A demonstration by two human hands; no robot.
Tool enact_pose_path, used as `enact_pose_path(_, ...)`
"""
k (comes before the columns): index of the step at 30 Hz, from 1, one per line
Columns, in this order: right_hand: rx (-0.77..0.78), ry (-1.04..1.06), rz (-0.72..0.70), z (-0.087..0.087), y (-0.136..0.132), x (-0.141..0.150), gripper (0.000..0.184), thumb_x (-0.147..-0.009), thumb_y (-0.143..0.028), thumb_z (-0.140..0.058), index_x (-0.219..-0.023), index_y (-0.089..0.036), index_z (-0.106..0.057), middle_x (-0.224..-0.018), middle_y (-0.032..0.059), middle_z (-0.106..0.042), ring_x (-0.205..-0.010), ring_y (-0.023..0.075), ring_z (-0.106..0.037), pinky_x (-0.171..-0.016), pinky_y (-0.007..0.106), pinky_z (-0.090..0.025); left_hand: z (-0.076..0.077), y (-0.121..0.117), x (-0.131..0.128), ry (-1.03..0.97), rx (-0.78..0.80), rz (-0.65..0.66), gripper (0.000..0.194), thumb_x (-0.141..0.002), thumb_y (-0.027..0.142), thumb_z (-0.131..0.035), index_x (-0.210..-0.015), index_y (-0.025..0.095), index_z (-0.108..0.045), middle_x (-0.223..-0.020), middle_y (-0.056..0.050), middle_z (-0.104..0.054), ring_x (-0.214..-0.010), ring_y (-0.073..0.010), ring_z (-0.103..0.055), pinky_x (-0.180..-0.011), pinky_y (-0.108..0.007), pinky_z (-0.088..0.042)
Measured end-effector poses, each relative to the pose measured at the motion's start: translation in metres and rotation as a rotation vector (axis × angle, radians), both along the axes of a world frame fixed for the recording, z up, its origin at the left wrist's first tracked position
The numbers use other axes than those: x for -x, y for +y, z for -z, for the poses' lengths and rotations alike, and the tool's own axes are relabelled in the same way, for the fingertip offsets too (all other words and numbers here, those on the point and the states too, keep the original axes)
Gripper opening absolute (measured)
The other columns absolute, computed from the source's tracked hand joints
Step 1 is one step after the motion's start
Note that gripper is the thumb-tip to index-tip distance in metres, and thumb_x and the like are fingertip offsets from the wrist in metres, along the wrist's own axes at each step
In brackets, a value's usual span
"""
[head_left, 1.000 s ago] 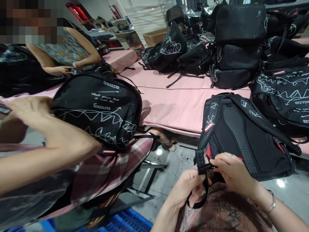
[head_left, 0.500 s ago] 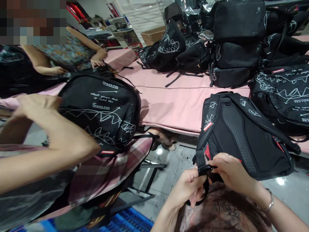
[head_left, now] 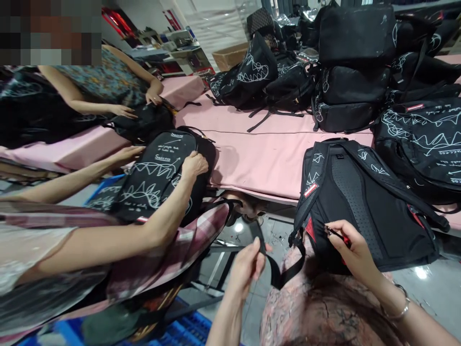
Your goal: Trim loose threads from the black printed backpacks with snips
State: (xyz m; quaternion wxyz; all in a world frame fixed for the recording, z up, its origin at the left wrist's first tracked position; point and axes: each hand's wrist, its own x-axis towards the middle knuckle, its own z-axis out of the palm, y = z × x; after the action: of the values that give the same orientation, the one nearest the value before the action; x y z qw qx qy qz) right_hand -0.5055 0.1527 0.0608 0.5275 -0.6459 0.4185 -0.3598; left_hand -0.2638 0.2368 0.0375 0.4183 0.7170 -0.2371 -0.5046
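**Head view: both hands on a backpack strap and body**

Head camera, looking down at our two hands. Our left hand (head_left: 248, 262) is closed in a pinch around a black webbing strap (head_left: 277, 274); thumb and fingers are clamped on the upper end, near 6 o'clock in the frame. From that grip the strap hangs in a loop and runs up to the lower left corner of the backpack (head_left: 363, 202).

Our right hand (head_left: 351, 247) sits at about 5 o'clock, fingers curled and pressed on the bottom edge of the backpack, pinching a small thin piece with a red tip (head_left: 336, 234). We cannot tell what that piece is. A bracelet (head_left: 398, 307) is on that wrist.

The backpack lies back-panel up, half on the pink table (head_left: 266, 154) and half hanging over its near edge toward our lap, at 3 to 4 o'clock. Its shoulder straps face up.

At 9 o'clock a co-worker's hand (head_left: 194, 164) grips the top of another black printed backpack (head_left: 158, 178), with that person's other hand (head_left: 127, 154) just beside it. At 10 o'clock a second person's hands rest on a dark bag (head_left: 144, 122). A pile of black backpacks (head_left: 356, 67) fills 12 to 2 o'clock.
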Motion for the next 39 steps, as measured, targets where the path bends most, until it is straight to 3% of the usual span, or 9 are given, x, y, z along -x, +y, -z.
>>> enact_pose_path(3, -0.052, 0.026, 0.077, 0.000, -0.003, 0.004, 0.026, -0.086, -0.039, -0.046, -0.100, -0.017, -0.055, -0.092, 0.0046, -0.058, -0.084, 0.0152, -0.054, -0.072, 0.024, -0.044, 0.018, 0.011, -0.036, -0.705, -0.156, -0.105, 0.041, -0.076, 0.039, -0.050, -0.106, 0.012, -0.050, -0.076, -0.009, -0.063, -0.055, -0.0178, -0.056, -0.050, -0.027, -0.040)
enact_pose_path(5, -0.088, 0.025, 0.093, 0.001, -0.005, 0.002, 0.026, -0.086, -0.038, -0.046, -0.099, -0.018, -0.054, -0.093, 0.0048, -0.057, -0.085, 0.0151, -0.054, -0.072, 0.023, -0.044, 0.026, 0.012, -0.043, -0.910, -0.088, -0.094, 0.051, -0.076, 0.039, -0.049, -0.119, 0.013, -0.045, -0.101, -0.014, -0.061, -0.075, -0.0223, -0.060, -0.064, -0.032, -0.045)
enact_pose_path(10, -0.098, 0.050, 0.033, 0.005, -0.012, -0.015, 0.025, -0.078, -0.033, -0.055, -0.097, -0.017, -0.054, -0.085, 0.0024, -0.059, -0.078, 0.0143, -0.054, -0.070, 0.023, -0.043, 0.029, -0.023, 0.000, -0.623, 0.148, 0.221, 0.043, -0.080, 0.046, -0.045, -0.107, 0.016, -0.059, -0.108, -0.010, -0.061, -0.093, -0.0205, -0.058, -0.082, -0.030, -0.043)
enact_pose_path(15, -0.065, 0.033, -0.024, 0.008, -0.022, -0.031, 0.024, -0.081, -0.037, -0.051, -0.073, -0.015, -0.057, -0.066, 0.0015, -0.057, -0.062, 0.0132, -0.053, -0.059, 0.023, -0.041, 0.027, -0.065, 0.034, -0.526, 0.171, 0.400, 0.020, -0.070, 0.034, -0.060, -0.071, 0.016, -0.067, -0.066, -0.005, -0.064, -0.066, -0.0183, -0.058, -0.065, -0.026, -0.040)
enact_pose_path(18, 0.108, 0.143, -0.032, 0.005, -0.030, -0.041, 0.017, -0.083, -0.025, -0.046, -0.084, -0.017, -0.062, -0.084, 0.0032, -0.063, -0.078, 0.0157, -0.058, -0.070, 0.025, -0.043, 0.026, -0.068, 0.033, -0.470, 0.201, 0.343, 0.026, -0.074, 0.034, -0.055, -0.061, 0.013, -0.063, -0.054, -0.003, -0.056, -0.057, -0.0153, -0.052, -0.060, -0.025, -0.038)
enact_pose_path(22, 0.270, 0.310, -0.087, 0.011, -0.034, -0.057, 0.032, -0.080, -0.009, -0.040, -0.103, -0.021, -0.060, -0.107, 0.0039, -0.061, -0.098, 0.0186, -0.056, -0.082, 0.029, -0.042, 0.013, -0.062, 0.030, -0.319, 0.254, 0.214, 0.038, -0.082, 0.040, -0.044, -0.088, 0.009, -0.064, -0.076, -0.007, -0.063, -0.067, -0.0154, -0.057, -0.062, -0.025, -0.044)
enact_pose_path(26, 0.249, 0.348, -0.093, 0.026, -0.018, -0.061, 0.024, -0.081, -0.012, -0.040, -0.091, -0.018, -0.061, -0.086, 0.0046, -0.063, -0.081, 0.0188, -0.059, -0.073, 0.030, -0.045, -0.012, -0.073, 0.031, 0.302, 0.320, -0.141, 0.029, -0.081, 0.030, -0.053, -0.102, 0.012, -0.060, -0.099, -0.009, -0.064, -0.085, -0.0173, -0.063, -0.073, -0.027, -0.050)
enact_pose_path(30, 0.332, 0.207, -0.043, 0.034, 0.003, -0.050, 0.038, -0.073, -0.003, -0.036, -0.101, -0.017, -0.058, -0.104, 0.0066, -0.060, -0.099, 0.0179, -0.055, -0.083, 0.031, -0.045, -0.033, -0.092, 0.039, 0.804, 0.290, -0.476, 0.018, -0.086, 0.016, -0.047, -0.096, 0.009, -0.060, -0.092, -0.010, -0.067, -0.086, -0.0174, -0.064, -0.077, -0.028, -0.052)
enact_pose_path(39, 0.050, 0.021, -0.003, 0.012, -0.011, -0.056, 0.017, -0.079, -0.024, -0.052, -0.094, -0.018, -0.058, -0.089, 0.0021, -0.063, -0.082, 0.0155, -0.058, -0.073, 0.026, -0.045, -0.034, -0.079, 0.071, 0.472, 0.423, -0.306, 0.034, -0.073, 0.030, -0.066, -0.098, 0.010, -0.057, -0.091, -0.009, -0.066, -0.080, -0.0155, -0.063, -0.074, -0.024, -0.049)
